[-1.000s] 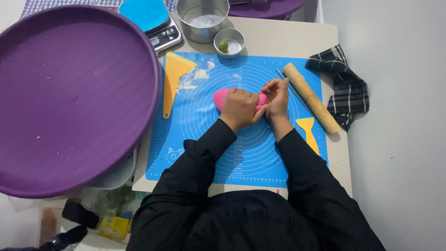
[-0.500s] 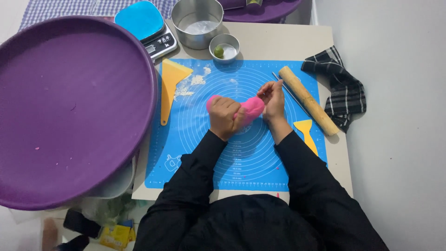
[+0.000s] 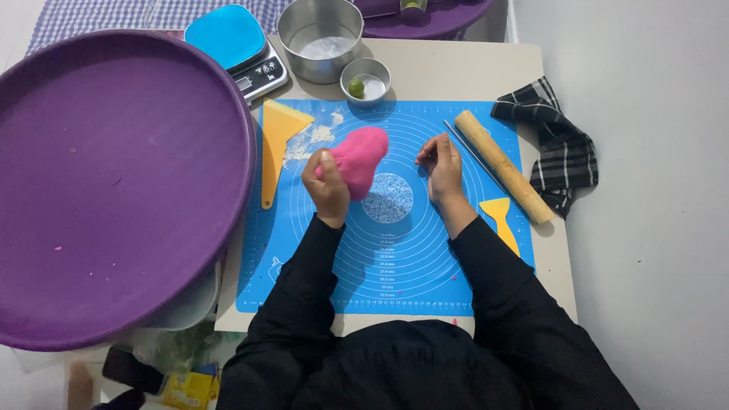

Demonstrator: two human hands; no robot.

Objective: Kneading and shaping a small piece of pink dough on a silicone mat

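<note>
- Since the earlier frames, the pink dough (image 3: 358, 158) has left the middle of the mat: the left hand (image 3: 326, 186) has lifted it up and to the left, and the right hand (image 3: 442, 165) has let go and drawn away to the right.
- Nearest the camera, two black sleeves (image 3: 486, 281) reach forward over the blue silicone mat (image 3: 395, 266).
- Left hand: fingers closed around the lower end of the one pink lump, which rises above the fist.
- Right hand: loosely curled, holding nothing, resting on or just over the mat, well apart from the dough; whether it touches the mat cannot be told.
- Between the hands, one floured round patch (image 3: 386, 197) marks the mat's centre.
- Two yellow scrapers: a large one (image 3: 276, 140) at the mat's left edge, a small one (image 3: 501, 216) at the right.
- One wooden rolling pin (image 3: 503, 165) lies slanted just beyond the right hand, a thin metal rod (image 3: 471, 152) beside it.
- One checked cloth (image 3: 558, 152) lies at the table's right edge.
- One big purple tray (image 3: 114, 182) overlaps the table's left side.
- Farther off: one small metal bowl (image 3: 365, 78) with a green bit inside, one larger metal pan (image 3: 320, 38), one kitchen scale (image 3: 262, 72) bearing a blue lid (image 3: 225, 36).
</note>
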